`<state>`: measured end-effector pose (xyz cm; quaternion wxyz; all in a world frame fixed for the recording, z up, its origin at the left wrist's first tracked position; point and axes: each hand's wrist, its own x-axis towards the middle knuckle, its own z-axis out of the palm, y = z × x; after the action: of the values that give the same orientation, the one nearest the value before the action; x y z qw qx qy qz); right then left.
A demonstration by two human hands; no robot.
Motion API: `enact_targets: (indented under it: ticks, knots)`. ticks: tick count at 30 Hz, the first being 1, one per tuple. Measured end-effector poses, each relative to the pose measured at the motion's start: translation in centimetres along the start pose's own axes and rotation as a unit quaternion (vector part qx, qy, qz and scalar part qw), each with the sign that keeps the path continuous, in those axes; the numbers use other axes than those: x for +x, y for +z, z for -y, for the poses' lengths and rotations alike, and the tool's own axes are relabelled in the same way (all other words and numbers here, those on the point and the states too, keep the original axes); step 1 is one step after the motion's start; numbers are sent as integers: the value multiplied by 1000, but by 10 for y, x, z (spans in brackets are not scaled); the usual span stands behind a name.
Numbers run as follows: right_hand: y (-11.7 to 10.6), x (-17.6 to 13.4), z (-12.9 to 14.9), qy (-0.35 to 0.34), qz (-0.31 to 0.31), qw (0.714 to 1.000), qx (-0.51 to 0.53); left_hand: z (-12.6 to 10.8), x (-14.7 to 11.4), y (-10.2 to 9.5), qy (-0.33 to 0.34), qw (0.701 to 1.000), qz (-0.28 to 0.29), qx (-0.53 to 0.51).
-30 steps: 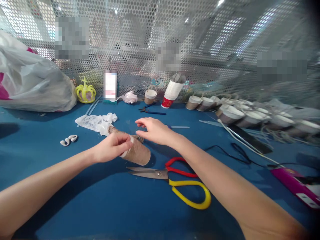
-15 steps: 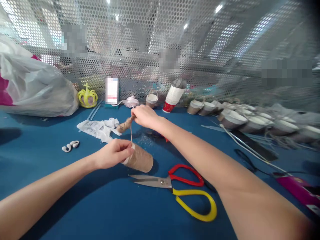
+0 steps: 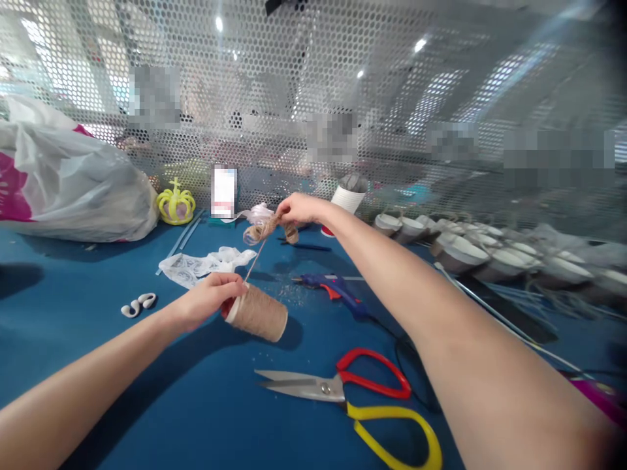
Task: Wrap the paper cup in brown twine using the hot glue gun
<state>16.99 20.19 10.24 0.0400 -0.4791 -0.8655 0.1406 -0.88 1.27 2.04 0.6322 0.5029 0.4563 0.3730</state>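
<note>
Gripping with the left hand, left of centre, the rim of the twine-wrapped cup, apparently tightening the strand toward a twine bundle pinched in the right hand, upper centre, likely needing steady tension next.

Your bare left hand hides part of the brown twine-wrapped cup; the left edge crops the white-and-magenta plastic bag.

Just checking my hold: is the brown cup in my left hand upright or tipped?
Tipped: the brown cup leans well over sideways, its rim at the left hand and its other end pointing right.
</note>
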Motion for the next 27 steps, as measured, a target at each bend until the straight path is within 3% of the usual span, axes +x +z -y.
enact_targets:
  ticks: [4, 10, 15, 20, 23, 27]
  knots:
    - [0, 9, -8, 33, -53, 993, -100, 0, 2, -1, -22, 999, 4, -43]
    - [19, 16, -3, 58, -123, 972, -190, -1, 0, 4, -43, 997, 26, -62]
    - [30, 19, 13, 54, -42, 976, -208, 2, -1, 6, -51, 996, 48, -47]
    - [47, 10, 51, -66, 86, 981, -160, 6, -1, 11, -49, 996, 66, -40]
    - [66, 2, 76, -106, 141, 975, -137, 6, -2, 13, -49, 996, 67, -35]
    - [81, 2, 102, -126, 98, 981, -113, 8, -4, 14, -52, 996, 67, -33]
